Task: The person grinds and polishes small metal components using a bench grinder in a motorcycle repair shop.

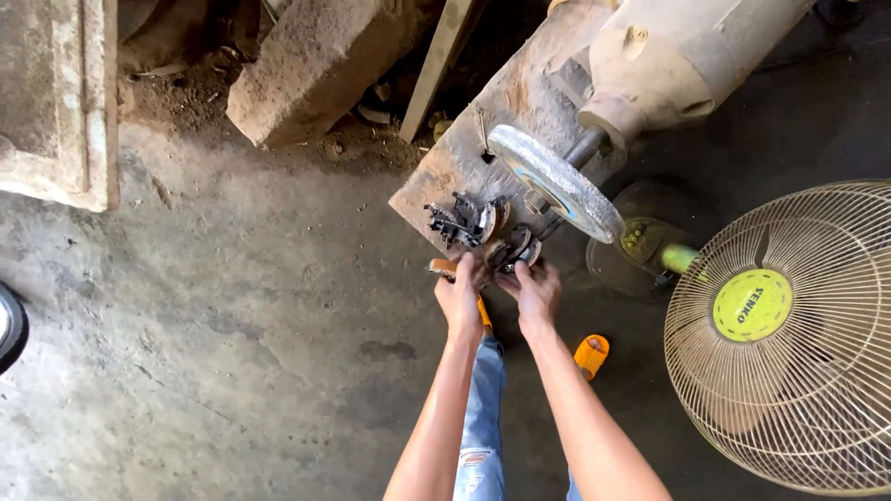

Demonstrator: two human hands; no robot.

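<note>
Both my hands reach forward to a small dark metal part (513, 251) held just under a grey grinding wheel (555, 182). My left hand (461, 295) grips the part's left side, and my right hand (533, 290) grips its right side. The wheel sits on the shaft of a cream bench grinder motor (677, 57). The motor is mounted on a worn wooden block (501, 121). More dark metal parts (461, 221) lie piled on the block's near edge, just beyond my left hand.
A cream standing fan (789, 343) fills the right side, close to my right arm. Orange sandals (590, 354) and my jeans (483, 417) show below my hands. A concrete block (311, 65) and a slab (60, 97) lie on the dusty concrete floor (232, 353).
</note>
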